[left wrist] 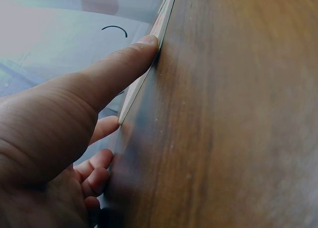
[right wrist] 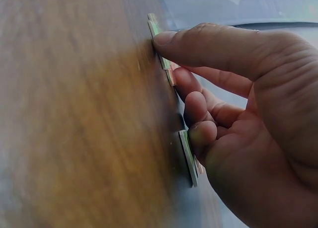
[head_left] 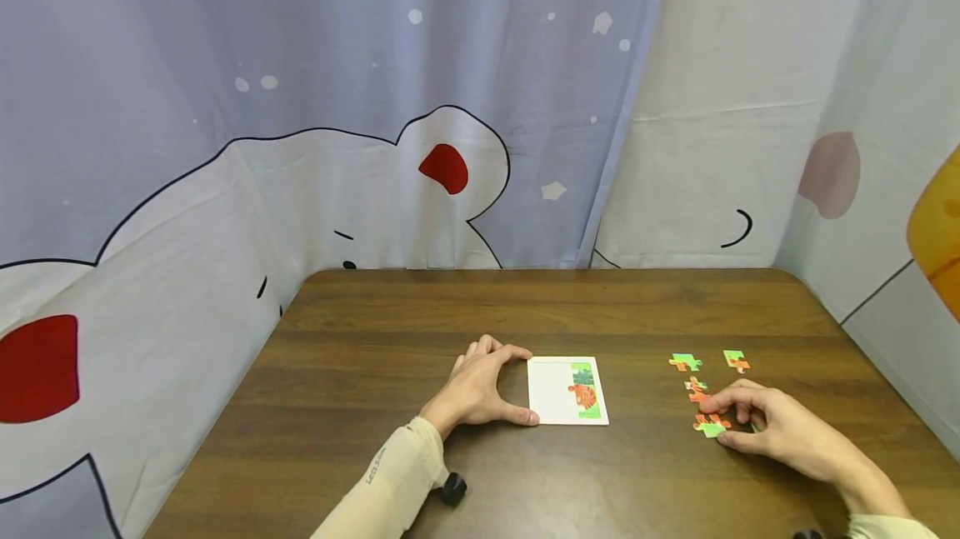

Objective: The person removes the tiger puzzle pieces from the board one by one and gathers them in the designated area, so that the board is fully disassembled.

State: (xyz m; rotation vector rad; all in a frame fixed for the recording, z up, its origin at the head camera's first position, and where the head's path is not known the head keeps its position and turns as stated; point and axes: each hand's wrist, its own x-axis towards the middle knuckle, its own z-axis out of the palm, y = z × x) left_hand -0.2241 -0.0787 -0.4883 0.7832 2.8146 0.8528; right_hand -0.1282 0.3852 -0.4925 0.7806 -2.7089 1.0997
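A white puzzle board (head_left: 551,393) lies on the table, with a green and orange-red picture section (head_left: 585,393) along its right side. My left hand (head_left: 474,385) holds the board's left side, its thumb at the near corner and index finger at the far one. To the right, my right hand (head_left: 787,429) pinches a green and orange puzzle piece (head_left: 709,429) between thumb (right wrist: 171,41) and index finger. Just beyond it lies an orange and white piece (head_left: 696,389), near the index fingertip. Another piece (right wrist: 188,161) is partly hidden under the curled fingers.
Two more puzzle pieces lie farther back, a blue, green and orange one (head_left: 684,362) and a green and orange one (head_left: 736,360). The brown wooden table (head_left: 420,306) meets a patterned curtain (head_left: 360,189) at the back and sides.
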